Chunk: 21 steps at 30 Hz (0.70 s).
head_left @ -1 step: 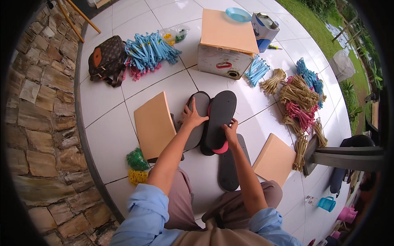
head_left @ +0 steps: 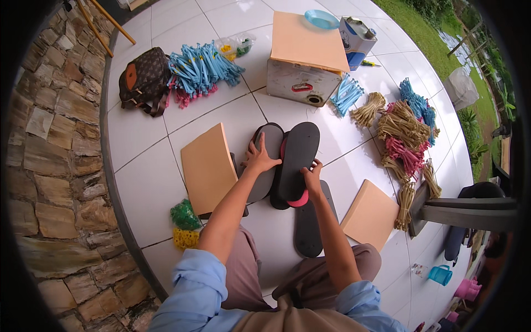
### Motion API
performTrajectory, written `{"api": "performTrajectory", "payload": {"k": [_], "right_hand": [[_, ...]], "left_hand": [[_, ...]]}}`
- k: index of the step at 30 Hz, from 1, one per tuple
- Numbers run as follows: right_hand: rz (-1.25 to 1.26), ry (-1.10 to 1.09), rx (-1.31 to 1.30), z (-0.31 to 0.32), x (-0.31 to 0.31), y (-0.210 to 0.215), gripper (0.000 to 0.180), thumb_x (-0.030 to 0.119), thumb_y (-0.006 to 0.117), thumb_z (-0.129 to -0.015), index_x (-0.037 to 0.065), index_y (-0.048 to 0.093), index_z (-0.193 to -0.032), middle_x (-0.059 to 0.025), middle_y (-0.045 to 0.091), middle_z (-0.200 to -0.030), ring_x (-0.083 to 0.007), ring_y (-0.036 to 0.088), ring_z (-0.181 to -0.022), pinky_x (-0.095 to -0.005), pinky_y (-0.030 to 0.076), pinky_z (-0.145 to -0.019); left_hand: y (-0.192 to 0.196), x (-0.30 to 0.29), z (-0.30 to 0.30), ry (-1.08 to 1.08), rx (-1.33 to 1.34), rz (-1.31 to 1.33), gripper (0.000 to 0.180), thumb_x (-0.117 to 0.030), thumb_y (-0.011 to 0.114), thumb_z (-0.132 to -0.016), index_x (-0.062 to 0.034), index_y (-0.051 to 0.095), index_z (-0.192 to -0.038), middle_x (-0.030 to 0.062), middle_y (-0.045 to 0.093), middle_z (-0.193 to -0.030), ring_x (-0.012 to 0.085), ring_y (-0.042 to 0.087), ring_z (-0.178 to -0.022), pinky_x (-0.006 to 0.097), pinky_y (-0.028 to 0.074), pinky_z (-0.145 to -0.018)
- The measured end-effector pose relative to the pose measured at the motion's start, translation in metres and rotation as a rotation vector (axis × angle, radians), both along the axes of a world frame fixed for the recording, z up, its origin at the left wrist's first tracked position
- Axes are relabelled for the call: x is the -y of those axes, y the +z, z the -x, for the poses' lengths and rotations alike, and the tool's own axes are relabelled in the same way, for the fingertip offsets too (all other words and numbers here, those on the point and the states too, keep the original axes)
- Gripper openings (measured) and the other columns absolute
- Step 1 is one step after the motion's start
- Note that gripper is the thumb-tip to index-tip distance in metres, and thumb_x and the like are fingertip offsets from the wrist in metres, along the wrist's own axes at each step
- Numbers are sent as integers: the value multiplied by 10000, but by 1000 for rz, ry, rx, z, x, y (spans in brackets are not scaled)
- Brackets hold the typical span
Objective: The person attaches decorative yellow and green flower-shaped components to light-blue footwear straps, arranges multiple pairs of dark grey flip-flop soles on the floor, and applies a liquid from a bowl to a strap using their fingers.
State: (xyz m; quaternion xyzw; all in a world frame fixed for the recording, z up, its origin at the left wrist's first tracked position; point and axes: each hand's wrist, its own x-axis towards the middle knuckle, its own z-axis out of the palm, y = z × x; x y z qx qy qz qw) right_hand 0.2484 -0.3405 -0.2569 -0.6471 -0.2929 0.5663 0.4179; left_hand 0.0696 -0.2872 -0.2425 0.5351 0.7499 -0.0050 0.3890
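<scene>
My left hand [head_left: 262, 159] lies with fingers spread on a dark grey shoe sole [head_left: 265, 185]. Just beside it, my right hand [head_left: 312, 178] grips the right edge of a black sole [head_left: 299, 146], thumb on top. Under that sole, a red-pink textured piece [head_left: 300, 200] peeks out, along with more dark sole edges; how they are stacked is partly hidden. Another black sole [head_left: 308, 238] rests on the tiles by my right forearm, which covers part of it.
Tan boards lie left [head_left: 207, 171] and right [head_left: 371, 216]. Ahead stands a board-topped box [head_left: 301, 83] beside a metal can [head_left: 357, 44]. Blue straps [head_left: 204, 66] lie by a backpack [head_left: 145, 80]; tan straps [head_left: 404, 124] pile up right. Green [head_left: 186, 214] and yellow [head_left: 186, 239] bags sit left.
</scene>
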Motion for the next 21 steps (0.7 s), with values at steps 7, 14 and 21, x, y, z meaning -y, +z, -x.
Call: {"api": "performTrajectory", "payload": {"k": [7,14,21], "right_hand": [[-215,243,1129,73,17,44,965,320,742,-631,135,161,-1379,-252,201,-1337,-425,272,-1188,-545,260,-945],[-323,408,1122,59,33,47,981,218,784,-554,250,226,-1360,-221,129,-1365,-433,251,-1190,-516,289,-927],[-246,186,832,22,14,16,848,356,679,-719,196,182,-1388,-254,159,-1389,-423,236,-1256,-476,257,-992]], "left_hand": [[-25,22,32,-74,76,-285,1116,-456,763,-564,-418,-20,-1358,152,-71,-1430,445,202,-1245,697,271,-872],[10,30,17,-92,-126,-104,1123,-440,765,-561,-434,-30,-1353,144,-6,-1428,443,230,-1229,623,359,-859],[16,43,-22,58,6,-558,535,-252,624,-778,25,394,-1173,207,331,-1226,353,391,-1105,447,361,-920]]}}
